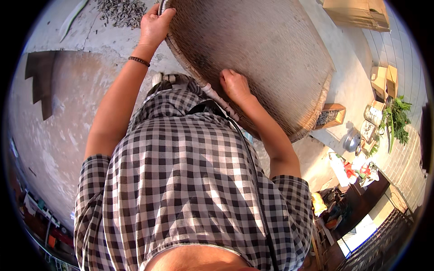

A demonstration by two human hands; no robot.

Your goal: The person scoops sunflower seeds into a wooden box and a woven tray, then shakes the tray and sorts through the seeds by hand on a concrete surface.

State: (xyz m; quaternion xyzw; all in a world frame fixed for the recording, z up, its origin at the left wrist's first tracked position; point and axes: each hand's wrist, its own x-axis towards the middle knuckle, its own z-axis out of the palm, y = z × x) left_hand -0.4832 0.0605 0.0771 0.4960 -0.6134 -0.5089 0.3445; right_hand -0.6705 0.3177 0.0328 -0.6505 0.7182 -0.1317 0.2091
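Observation:
A large woven winnowing basket [266,49] is tilted in front of me, its bound rim curving past my waist. My left hand [156,27] is wrapped round the rim at the basket's upper left, the thumb over the edge. Inside the basket, close to the near rim, my right hand [235,86] is closed with its fingers curled down toward the weave. Whatever those fingers hold, if anything, is hidden. White wrapping [214,97] covers part of the near rim. Small dark, striped pieces, looking like sunflower seeds [121,12], lie heaped on the ground beyond my left hand.
To the right stand a wooden box [332,116] of similar pieces, a metal pot [351,141], a green leafy plant [397,118] and cardboard boxes [357,13]. Bags and clutter [332,203] lie at lower right. Concrete ground [77,113] stretches left.

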